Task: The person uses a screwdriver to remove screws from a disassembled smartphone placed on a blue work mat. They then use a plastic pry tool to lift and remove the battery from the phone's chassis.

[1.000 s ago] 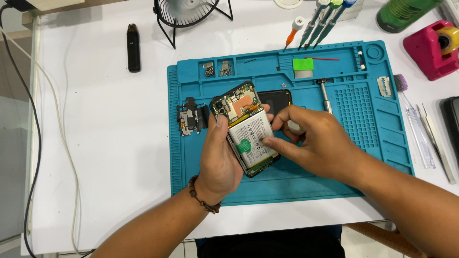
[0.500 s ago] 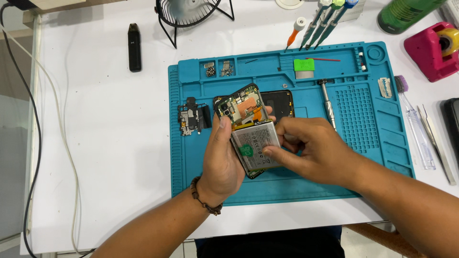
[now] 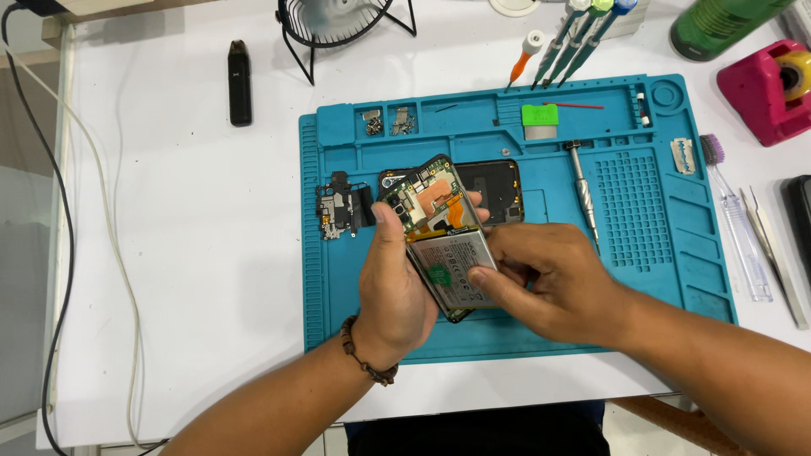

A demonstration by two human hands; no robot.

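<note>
My left hand (image 3: 390, 287) grips an opened smartphone (image 3: 432, 215) from its left side and holds it tilted above the blue repair mat (image 3: 667, 262). The phone's circuit board with orange flex strips shows at the top. Its grey battery (image 3: 452, 268) with a green sticker fills the lower half. My right hand (image 3: 549, 283) pinches the battery's right edge, thumb on its face near the sticker. The battery appears lifted at an angle from the phone frame.
A black back cover (image 3: 498, 187) and a small black part (image 3: 342, 209) lie on the mat, with a metal screwdriver (image 3: 583, 190), screw trays (image 3: 387, 122) and a green-grey block (image 3: 541, 121). Off the mat: screwdrivers (image 3: 583, 29), small fan (image 3: 334, 21), black stick device (image 3: 240, 83), pink tape dispenser (image 3: 764, 89), tweezers (image 3: 773, 253).
The phone has been raised and tilted more upright in my left hand. My right hand shifted slightly down and right along the battery, which sits at a looser angle.
</note>
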